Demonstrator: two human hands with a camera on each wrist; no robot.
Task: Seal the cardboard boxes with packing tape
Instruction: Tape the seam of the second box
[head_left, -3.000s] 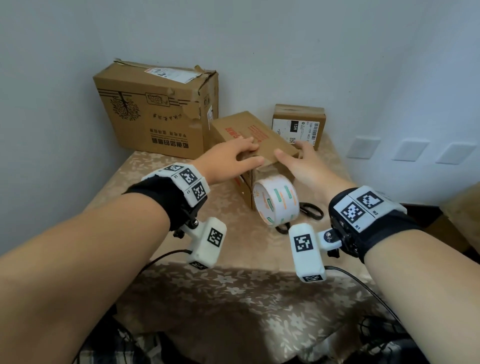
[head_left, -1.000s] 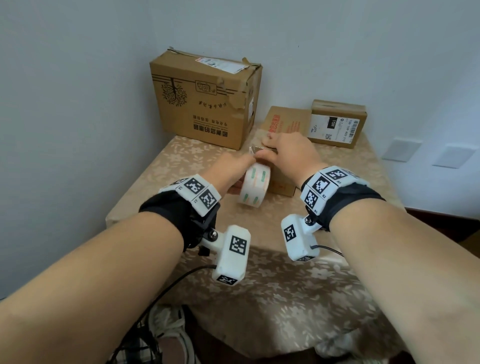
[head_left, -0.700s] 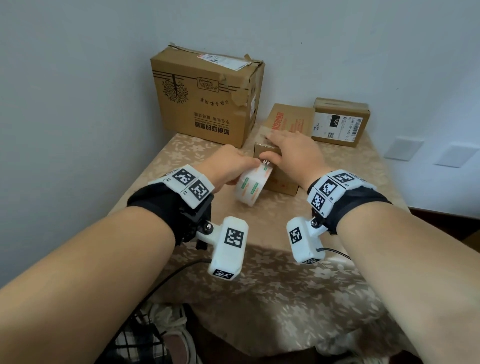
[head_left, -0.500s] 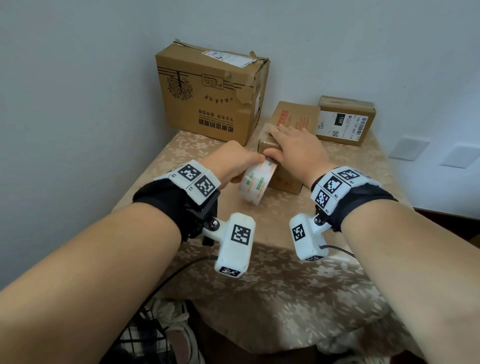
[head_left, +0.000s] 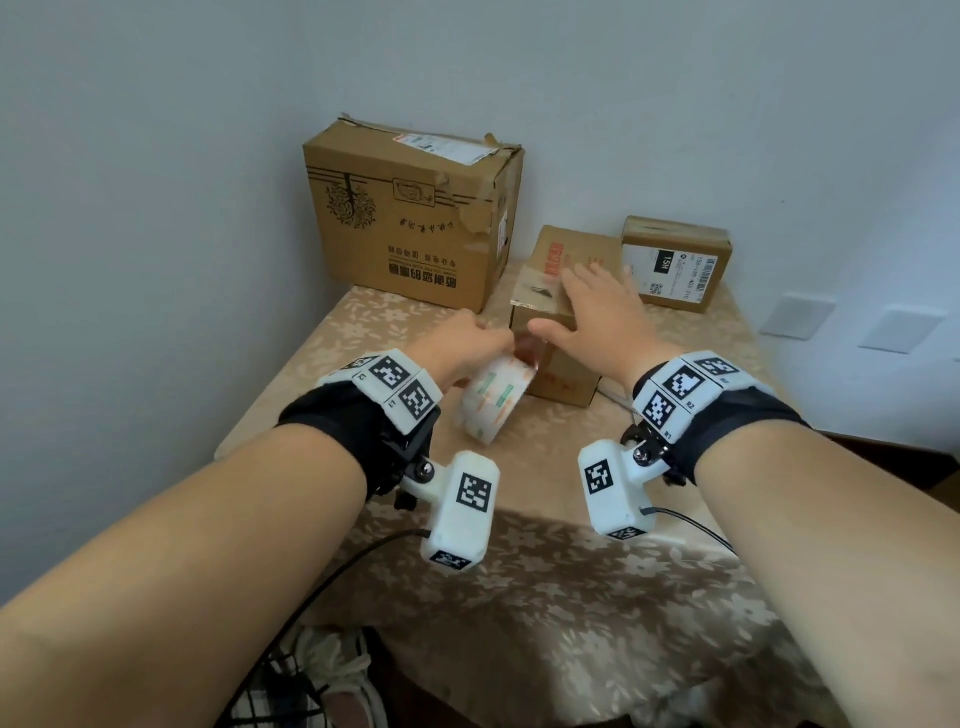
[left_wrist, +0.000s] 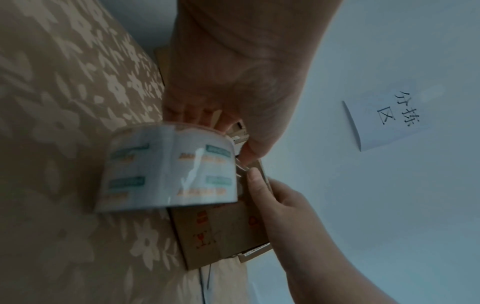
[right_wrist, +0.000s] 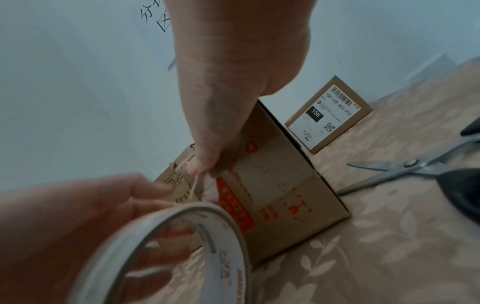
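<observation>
Taping box (head_left: 558, 312): left hand (head_left: 462, 348) gripping roll (head_left: 493, 397), right hand (head_left: 592, 312) flat, pressing tape; next, pull roll down, cut

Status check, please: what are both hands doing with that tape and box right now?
Left hand grips tape roll. Right hand flat on small box, open. Scissors lie beside it, clear.

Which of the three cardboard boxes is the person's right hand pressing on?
The middle box, with red print; the right hand lies flat on its top. The big box and labelled box stand untouched.
</observation>
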